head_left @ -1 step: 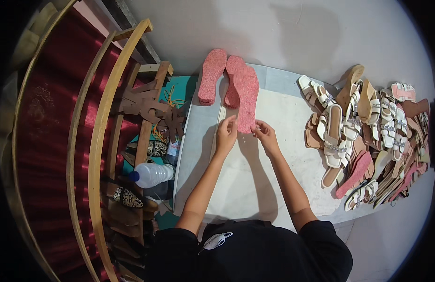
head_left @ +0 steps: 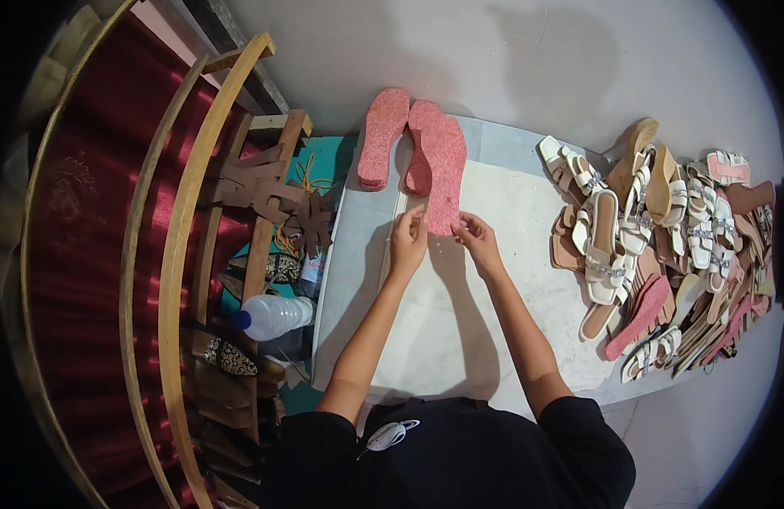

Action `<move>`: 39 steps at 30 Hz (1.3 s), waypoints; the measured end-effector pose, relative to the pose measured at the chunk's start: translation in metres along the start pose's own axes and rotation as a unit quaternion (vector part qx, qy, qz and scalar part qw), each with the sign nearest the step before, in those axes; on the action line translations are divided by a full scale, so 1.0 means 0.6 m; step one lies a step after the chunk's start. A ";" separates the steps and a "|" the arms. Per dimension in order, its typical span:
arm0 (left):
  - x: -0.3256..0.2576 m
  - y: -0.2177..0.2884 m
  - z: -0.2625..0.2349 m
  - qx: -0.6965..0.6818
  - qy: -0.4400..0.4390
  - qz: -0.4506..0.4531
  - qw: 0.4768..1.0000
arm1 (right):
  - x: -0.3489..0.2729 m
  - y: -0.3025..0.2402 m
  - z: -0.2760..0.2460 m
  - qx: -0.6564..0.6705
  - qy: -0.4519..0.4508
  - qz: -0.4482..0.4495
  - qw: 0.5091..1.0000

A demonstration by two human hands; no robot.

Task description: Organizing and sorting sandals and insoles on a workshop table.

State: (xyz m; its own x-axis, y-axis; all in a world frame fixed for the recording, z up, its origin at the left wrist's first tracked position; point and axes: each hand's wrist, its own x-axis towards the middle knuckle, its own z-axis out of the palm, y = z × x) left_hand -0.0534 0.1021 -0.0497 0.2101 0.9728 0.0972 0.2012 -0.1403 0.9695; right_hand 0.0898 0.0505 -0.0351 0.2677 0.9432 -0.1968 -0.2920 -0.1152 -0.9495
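In the head view, the left hand and the right hand are both pinching the near end of a pink sole, each grip closed on its edge. The sole is lying on the white surface, beside a stack of pink soles. A pile of sandals is lying at the right, and a plastic bottle at the left.

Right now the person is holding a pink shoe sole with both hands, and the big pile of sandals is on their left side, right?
Not quite. The head view shows the left hand and right hand on the pink sole, as you said, but the pile of sandals lies on the person's right side, not the left.
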 end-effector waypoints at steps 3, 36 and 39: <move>0.026 -0.001 0.011 0.052 0.047 0.056 0.996 | 0.061 0.008 0.003 -0.001 -0.013 0.020 1.000; 0.103 -0.053 0.037 0.279 0.145 0.115 0.942 | 0.168 0.042 0.053 0.010 0.083 -0.003 0.997; 0.104 -0.053 0.033 0.279 0.113 0.095 0.949 | 0.170 0.044 0.057 -0.008 0.098 -0.001 0.995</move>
State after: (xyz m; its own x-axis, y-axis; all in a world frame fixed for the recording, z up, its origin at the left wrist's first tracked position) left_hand -0.0275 0.1638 -0.0790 0.0957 0.9263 0.3645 0.6694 -0.3309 0.6651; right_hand 0.0780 0.1540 -0.0720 0.4423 0.8648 -0.2378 -0.2779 -0.1200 -0.9531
